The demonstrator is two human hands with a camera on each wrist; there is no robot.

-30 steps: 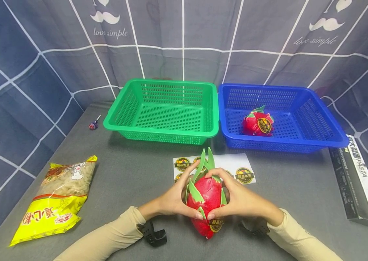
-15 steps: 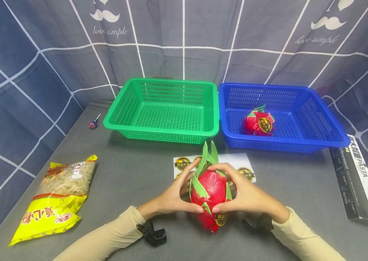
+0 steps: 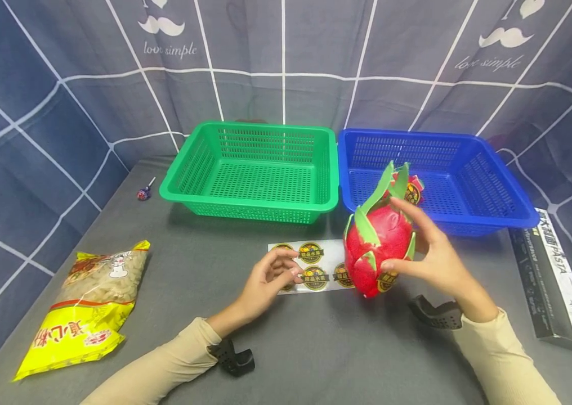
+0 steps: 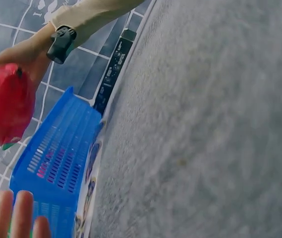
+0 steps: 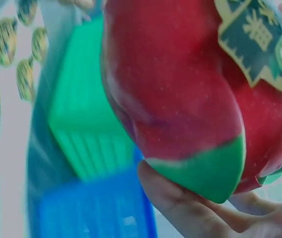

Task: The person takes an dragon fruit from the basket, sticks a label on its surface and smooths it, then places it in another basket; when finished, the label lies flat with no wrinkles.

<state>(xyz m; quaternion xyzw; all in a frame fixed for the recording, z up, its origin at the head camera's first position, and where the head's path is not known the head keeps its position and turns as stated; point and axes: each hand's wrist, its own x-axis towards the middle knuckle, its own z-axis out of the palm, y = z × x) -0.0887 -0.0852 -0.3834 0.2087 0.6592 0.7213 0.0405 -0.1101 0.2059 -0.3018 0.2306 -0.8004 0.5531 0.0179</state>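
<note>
My right hand point(image 3: 433, 259) grips a red dragon fruit point(image 3: 379, 242) with green leaf tips, lifted above the table just in front of the blue basket point(image 3: 494, 216). A black and gold sticker point(image 5: 264, 42) shows on its skin in the right wrist view. My left hand point(image 3: 268, 281), fingers loosely bent and holding nothing, hovers by the white sticker sheet point(image 3: 334, 250). A second dragon fruit point(image 3: 414, 191) sits inside the blue basket, partly hidden behind the held one.
Left of the blue basket stands a green basket point(image 3: 250, 211). A lollipop point(image 3: 144, 192) and a yellow bag of pasta point(image 3: 88, 306) lie at the left. At the right edge is a black and white pasta box point(image 3: 554, 281).
The left hand has let go of the dragon fruit and stays near the sheet. The right hand has carried the fruit up and to the right, toward the blue basket.
</note>
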